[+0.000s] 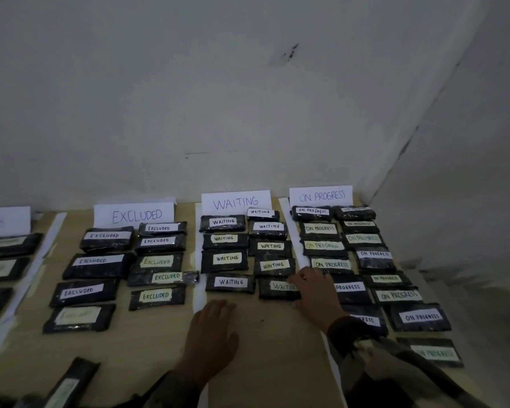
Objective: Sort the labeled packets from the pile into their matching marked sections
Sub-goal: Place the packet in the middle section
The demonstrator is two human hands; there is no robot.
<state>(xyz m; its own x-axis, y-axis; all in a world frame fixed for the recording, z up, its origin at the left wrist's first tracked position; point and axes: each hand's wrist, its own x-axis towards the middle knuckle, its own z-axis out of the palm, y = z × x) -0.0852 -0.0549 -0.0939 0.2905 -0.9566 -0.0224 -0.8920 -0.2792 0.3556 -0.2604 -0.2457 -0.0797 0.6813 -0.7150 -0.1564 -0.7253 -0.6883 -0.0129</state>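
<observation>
Head view, entries as I read them.

1. Right hand [315, 290]: reaches over the white paper strip [289, 228] that divides WAITING from ON PROGRESS. Its fingers [299, 280] lie fairly straight on the right end of the nearest WAITING packet [274, 289], hiding the label's last letters. I see no curl round it; the hand presses rather than grips.
2. Left hand [211, 331]: flat on the table [262, 348] just in front of the WAITING rows, fingers extended, holding nothing.
3. Step in hand, by my judgement: squaring that packet into the right-hand WAITING column. I would nudge it until its edges line up with the packet above, with the label up and readable. Whether its end overlaps the strip I cannot tell, since the hand covers it.
4. Sections: EXCLUDED sign [136, 214], WAITING sign [236, 201] and ON PROGRESS sign [321, 195] stand against the wall. A blurred sign [6, 220] stands far left. Each has two columns of dark packets below it.
5. In the way: the sleeve [365, 348] lies across the ON PROGRESS packets [418, 318] and could drag them. The strip looks like loose paper and may shift.
6. Loose packet [68, 384] at the lower left edge, label unreadable; probably unsorted.
</observation>
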